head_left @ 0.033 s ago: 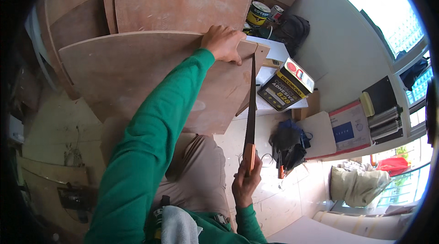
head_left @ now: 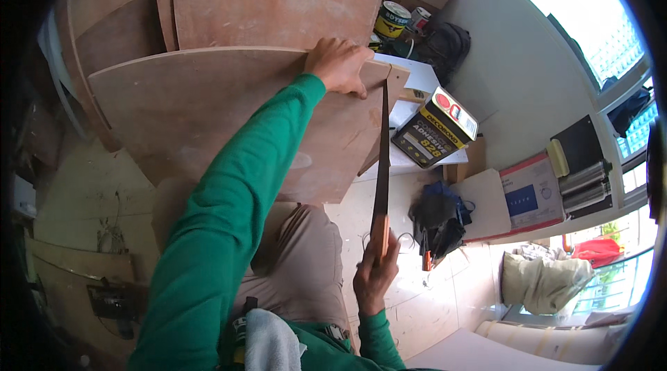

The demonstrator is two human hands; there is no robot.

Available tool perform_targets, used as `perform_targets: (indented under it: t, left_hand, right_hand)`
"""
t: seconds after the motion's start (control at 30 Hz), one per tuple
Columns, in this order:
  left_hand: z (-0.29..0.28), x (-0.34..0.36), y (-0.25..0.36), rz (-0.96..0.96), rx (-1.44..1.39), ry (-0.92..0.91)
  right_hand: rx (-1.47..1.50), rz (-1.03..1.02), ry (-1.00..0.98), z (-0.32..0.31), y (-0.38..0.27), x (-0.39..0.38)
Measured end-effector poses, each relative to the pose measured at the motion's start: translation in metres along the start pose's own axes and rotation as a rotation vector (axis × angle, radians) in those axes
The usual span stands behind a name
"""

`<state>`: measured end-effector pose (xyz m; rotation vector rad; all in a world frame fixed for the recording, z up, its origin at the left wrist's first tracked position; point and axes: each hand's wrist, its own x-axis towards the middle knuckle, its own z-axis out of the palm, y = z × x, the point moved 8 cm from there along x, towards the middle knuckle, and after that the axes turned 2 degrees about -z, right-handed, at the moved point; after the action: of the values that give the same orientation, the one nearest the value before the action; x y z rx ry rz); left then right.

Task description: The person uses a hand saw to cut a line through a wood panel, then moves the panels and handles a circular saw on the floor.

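My left hand is closed over the far edge of a brown plywood board with a curved left end, thumb on the near face and fingertips over the edge. My right hand is wrapped round the wooden handle of a handsaw. The saw's dark, narrow blade points away from me, and its tip end meets the board near the far right corner. A narrow slot runs from the board's far edge to the blade there, with a small end piece to its right. My leg is under the board's near edge.
A black and yellow adhesive can stands on a white surface right of the board. Large plywood sheets lean behind. A dark bag lies on the tiled floor. Paint cans and a backpack sit by the wall.
The handsaw and my right hand have shifted very slightly away from me, and the handle is tilted a little differently. My left hand and the board look the same.
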<state>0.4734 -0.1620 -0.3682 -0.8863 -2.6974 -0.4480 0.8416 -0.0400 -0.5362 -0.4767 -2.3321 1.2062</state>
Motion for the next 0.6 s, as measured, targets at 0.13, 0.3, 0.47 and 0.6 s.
perform_targets:
  t: [0.13, 0.3, 0.47, 0.6]
  left_hand:
    - [0.006, -0.009, 0.001, 0.042, 0.033, 0.123]
    - [0.007, -0.002, 0.000, -0.009, 0.015, 0.015]
    - [0.003, -0.004, -0.007, 0.034, -0.029, 0.094]
    - [0.003, -0.004, 0.001, 0.033, -0.009, 0.064]
  right_hand:
    - [0.095, -0.438, 0.153, 0.051, -0.079, 0.156]
    - [0.032, -0.372, 0.165, 0.054, -0.110, 0.201]
    - [0.020, -0.140, 0.023, 0.014, -0.022, 0.039]
    - [-0.026, -0.091, 0.020, -0.005, -0.014, 0.004]
